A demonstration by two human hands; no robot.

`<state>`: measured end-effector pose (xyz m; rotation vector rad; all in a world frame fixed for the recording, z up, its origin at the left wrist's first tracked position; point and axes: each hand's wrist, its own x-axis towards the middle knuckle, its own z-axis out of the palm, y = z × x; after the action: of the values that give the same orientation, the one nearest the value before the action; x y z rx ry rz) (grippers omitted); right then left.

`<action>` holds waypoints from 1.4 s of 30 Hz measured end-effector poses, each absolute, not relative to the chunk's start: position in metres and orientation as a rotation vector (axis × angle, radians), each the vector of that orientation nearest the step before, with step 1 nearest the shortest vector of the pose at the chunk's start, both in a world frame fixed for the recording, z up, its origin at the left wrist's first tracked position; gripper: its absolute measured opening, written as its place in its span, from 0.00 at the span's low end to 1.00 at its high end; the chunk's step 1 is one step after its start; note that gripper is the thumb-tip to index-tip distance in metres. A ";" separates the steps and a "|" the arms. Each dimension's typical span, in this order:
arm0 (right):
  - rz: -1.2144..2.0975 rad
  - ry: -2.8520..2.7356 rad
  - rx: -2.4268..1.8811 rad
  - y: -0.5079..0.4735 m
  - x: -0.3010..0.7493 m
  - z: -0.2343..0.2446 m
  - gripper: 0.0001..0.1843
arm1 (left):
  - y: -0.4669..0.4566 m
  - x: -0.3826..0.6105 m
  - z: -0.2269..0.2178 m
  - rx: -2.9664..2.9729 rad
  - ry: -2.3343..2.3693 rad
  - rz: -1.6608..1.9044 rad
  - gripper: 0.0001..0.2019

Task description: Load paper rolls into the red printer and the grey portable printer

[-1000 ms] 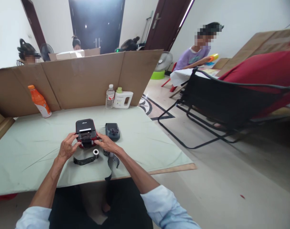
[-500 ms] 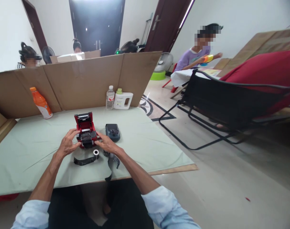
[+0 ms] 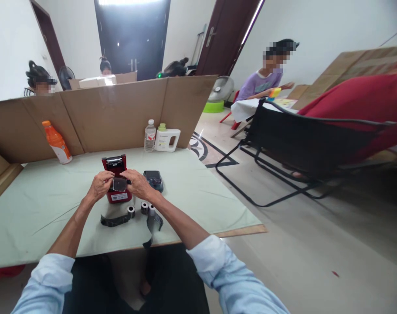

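A small red and black printer [image 3: 118, 197] stands on the pale green table cover [image 3: 38, 209] with its lid swung up at the back. My left hand [image 3: 100, 185] and my right hand [image 3: 137, 183] meet over its open top, both pinching a small dark piece [image 3: 119, 184] between them. Just in front lie three small paper rolls [image 3: 130, 209] [image 3: 144, 206] [image 3: 151, 210], with dark strips [image 3: 115, 220] trailing from them; one strip hangs over the table edge. A dark blue device [image 3: 153, 179] rests to the right of the printer.
A folded cardboard screen [image 3: 113, 113] walls the back of the table. Against it stand an orange bottle [image 3: 57, 142], a clear water bottle [image 3: 149, 135] and a white jug [image 3: 167, 139]. A black folding chair [image 3: 303, 144] stands to the right, with other people seated beyond.
The printer's lid, closed a second ago, has swung up. Both hands rose from the printer's sides to its open top and now hold a small dark piece there.
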<state>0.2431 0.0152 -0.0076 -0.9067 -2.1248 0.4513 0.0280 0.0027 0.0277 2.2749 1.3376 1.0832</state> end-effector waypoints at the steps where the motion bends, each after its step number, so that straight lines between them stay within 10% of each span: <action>1: 0.486 -2.128 -0.910 0.019 0.241 0.000 0.24 | 0.006 0.029 0.030 2.226 1.325 1.095 0.11; 29: 0.735 -1.847 -0.653 -0.002 0.233 0.110 0.18 | 0.001 0.010 0.056 2.064 1.256 1.032 0.14; 42: 0.388 -2.150 -0.499 -0.117 0.222 0.027 0.18 | -0.071 -0.038 0.028 2.046 1.446 1.209 0.13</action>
<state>0.2218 -0.1173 0.0272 -0.4986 -2.1501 0.3879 -0.0375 -0.0713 0.0278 2.0459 1.4460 1.2091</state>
